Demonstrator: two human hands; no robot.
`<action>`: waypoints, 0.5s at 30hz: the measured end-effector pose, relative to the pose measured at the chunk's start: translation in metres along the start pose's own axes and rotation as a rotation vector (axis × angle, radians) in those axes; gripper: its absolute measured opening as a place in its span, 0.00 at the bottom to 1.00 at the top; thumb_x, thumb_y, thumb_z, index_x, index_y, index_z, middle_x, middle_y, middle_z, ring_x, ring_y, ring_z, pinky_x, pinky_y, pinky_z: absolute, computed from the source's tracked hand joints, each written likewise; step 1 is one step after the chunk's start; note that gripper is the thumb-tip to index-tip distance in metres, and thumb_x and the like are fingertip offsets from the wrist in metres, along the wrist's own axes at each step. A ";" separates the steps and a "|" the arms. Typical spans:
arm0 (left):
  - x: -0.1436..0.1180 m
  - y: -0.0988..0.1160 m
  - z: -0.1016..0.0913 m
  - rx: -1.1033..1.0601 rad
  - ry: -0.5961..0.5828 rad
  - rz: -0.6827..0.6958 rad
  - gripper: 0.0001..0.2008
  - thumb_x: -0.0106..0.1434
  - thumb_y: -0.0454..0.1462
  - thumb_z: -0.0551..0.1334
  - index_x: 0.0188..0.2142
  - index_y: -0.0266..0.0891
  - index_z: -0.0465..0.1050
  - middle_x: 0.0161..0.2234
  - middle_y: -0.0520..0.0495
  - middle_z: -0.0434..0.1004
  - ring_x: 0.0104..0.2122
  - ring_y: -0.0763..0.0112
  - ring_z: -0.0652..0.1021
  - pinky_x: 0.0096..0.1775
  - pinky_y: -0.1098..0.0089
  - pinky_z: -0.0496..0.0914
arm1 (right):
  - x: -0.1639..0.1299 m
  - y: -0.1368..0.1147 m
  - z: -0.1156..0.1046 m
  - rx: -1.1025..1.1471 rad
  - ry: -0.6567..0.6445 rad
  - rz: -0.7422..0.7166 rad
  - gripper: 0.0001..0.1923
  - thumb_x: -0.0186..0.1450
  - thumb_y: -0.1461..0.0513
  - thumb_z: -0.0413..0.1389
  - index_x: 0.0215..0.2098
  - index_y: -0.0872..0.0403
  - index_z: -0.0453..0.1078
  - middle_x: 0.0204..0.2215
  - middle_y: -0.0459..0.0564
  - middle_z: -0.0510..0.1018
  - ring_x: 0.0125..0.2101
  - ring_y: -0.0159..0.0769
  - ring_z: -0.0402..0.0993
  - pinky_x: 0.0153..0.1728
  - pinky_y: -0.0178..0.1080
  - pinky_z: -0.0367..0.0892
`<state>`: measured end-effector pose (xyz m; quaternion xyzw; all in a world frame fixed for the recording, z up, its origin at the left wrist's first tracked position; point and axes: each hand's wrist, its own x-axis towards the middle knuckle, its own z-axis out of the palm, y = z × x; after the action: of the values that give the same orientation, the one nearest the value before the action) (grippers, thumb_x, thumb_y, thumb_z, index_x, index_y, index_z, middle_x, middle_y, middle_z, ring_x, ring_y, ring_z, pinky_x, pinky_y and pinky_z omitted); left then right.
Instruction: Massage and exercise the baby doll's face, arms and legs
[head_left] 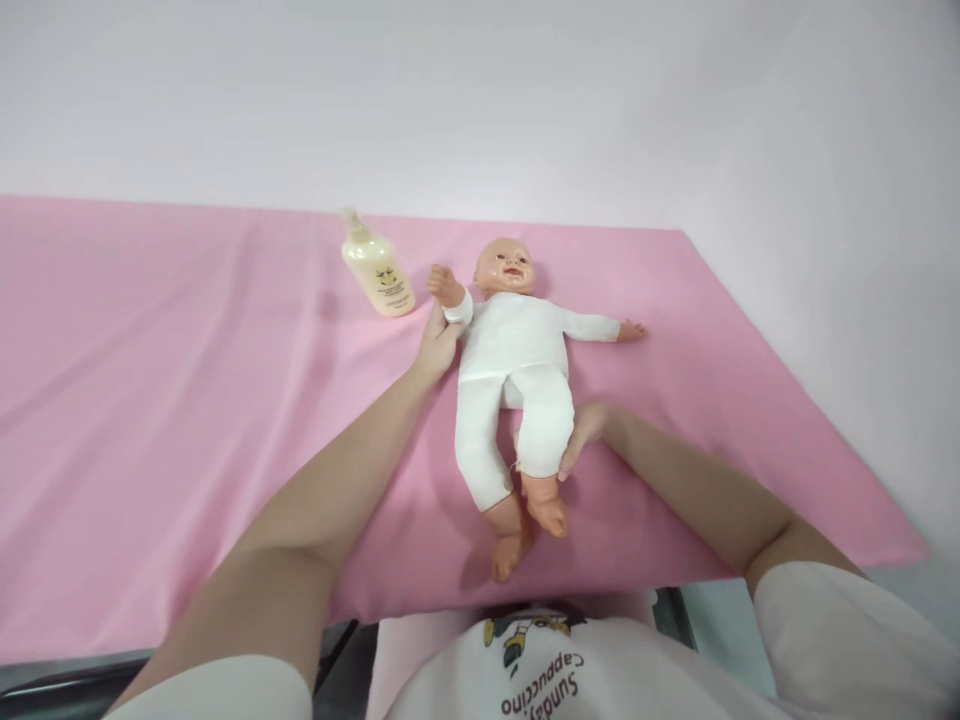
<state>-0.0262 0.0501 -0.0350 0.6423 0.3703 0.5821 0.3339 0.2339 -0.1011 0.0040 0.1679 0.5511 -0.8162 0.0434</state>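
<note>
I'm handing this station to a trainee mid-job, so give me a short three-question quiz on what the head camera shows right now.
1. True or false: the plastic baby doll in white cloth clothes lies face up on the pink cloth sheet.
2. Which part of the doll does the left hand touch? A) a foot B) the raised arm near its wrist C) the head
3. Fill in: the right hand rests against the doll's ____.

Key
1. True; its face points upward.
2. B; the arm nearest the cream plastic lotion bottle, which lies tilted on the sheet, apart from the doll.
3. Leg, at the white trouser leg by the knee.
</note>
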 end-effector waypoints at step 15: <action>0.001 -0.016 -0.004 0.104 0.010 0.017 0.20 0.66 0.39 0.58 0.57 0.46 0.67 0.53 0.43 0.80 0.56 0.58 0.79 0.60 0.57 0.74 | 0.002 0.002 -0.001 0.053 -0.072 -0.068 0.26 0.50 0.68 0.77 0.45 0.58 0.75 0.40 0.51 0.86 0.47 0.43 0.84 0.49 0.40 0.77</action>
<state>-0.0314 0.0591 -0.0482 0.6590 0.3963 0.5681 0.2932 0.2333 -0.1005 0.0010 0.1207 0.5328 -0.8370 0.0312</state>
